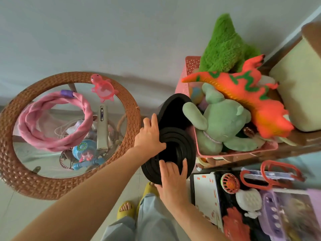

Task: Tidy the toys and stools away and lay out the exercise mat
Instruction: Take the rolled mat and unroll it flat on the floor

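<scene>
Both hands hold a rolled black exercise mat (pixel 175 150) standing on end between them: the left hand (pixel 149 136) rests on its upper left edge with fingers fairly straight and the thumb tucked against the coil, while the right hand (pixel 171 174) covers the near edge, fingers spread over the spiral. Whether the right thumb wraps underneath is hidden. A loose flap of the mat rises beyond the hands and leans on a pink basket (pixel 189 66) just right of them, heaped with a green plush toy (pixel 224 126), an orange dinosaur (pixel 257 94) and a shaggy green plush (pixel 224 47); deeper contents are buried. Left of the hands stands a round wicker bench (pixel 24 173), its glass top carrying a pink twisted hoop (pixel 52 124) and a pink turtle (pixel 102 87); things beneath the glass blur together.
</scene>
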Demonstrator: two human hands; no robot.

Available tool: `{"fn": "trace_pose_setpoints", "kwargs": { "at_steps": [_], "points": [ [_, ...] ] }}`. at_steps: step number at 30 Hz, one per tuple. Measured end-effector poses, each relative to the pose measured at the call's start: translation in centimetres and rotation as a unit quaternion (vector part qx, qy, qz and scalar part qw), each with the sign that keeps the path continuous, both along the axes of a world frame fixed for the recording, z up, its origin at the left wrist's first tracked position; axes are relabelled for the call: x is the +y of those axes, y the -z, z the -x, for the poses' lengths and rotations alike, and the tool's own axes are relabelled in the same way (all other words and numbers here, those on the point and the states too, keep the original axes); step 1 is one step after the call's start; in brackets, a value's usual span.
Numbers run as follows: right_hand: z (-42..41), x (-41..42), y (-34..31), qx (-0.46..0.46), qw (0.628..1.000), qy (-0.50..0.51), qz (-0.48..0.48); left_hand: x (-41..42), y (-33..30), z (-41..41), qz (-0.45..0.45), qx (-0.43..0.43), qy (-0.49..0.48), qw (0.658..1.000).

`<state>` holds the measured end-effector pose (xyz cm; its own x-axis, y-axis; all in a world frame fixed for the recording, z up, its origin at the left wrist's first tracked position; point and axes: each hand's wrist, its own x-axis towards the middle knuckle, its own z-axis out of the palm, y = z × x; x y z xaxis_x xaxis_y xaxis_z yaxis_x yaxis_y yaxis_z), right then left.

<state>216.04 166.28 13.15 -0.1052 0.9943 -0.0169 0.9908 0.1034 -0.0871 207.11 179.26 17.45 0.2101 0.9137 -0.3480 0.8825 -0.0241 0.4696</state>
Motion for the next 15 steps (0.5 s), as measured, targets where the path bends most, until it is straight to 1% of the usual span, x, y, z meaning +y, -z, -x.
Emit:
{"fn": "trace_pose_setpoints", "kwargs": {
  "at_steps": [2,4,6,8,9,11,13,15],
  "points": [
    [-0.4,-1.6,0.6,0.029,0.999,-0.022,0.002,-1.3,0.3,0.3,0.003,0.028,0.004,1.000],
    [-0.7,-2.8,0.7,0.100,0.994,-0.020,-0.033,-2.5,0.4,0.8,0.001,0.033,0.009,0.999],
    [-1.0,-3.5,0.3,0.165,0.982,0.040,-0.083,-3.4,0.8,1.3,0.006,0.029,0.012,0.999],
    [-1.2,-4.2,-0.8,0.176,0.972,0.133,-0.084,-4.8,1.3,1.8,0.022,0.024,0.006,0.999],
    [-1.3,-4.3,-1.3,0.180,0.966,0.175,-0.061,-5.5,1.6,2.1,0.031,0.023,0.002,0.999],
    [-1.6,-5.1,-2.2,0.209,0.951,0.226,0.028,-7.5,2.2,3.0,0.051,0.022,-0.008,0.998],
    [-1.9,-6.2,-2.4,0.257,0.925,0.249,0.128,-9.8,3.0,3.9,0.068,0.024,-0.034,0.997],
    [-2.0,-7.4,-2.0,0.287,0.899,0.249,0.218,-12.2,3.8,4.7,0.074,0.020,-0.070,0.995]
  ]
}}
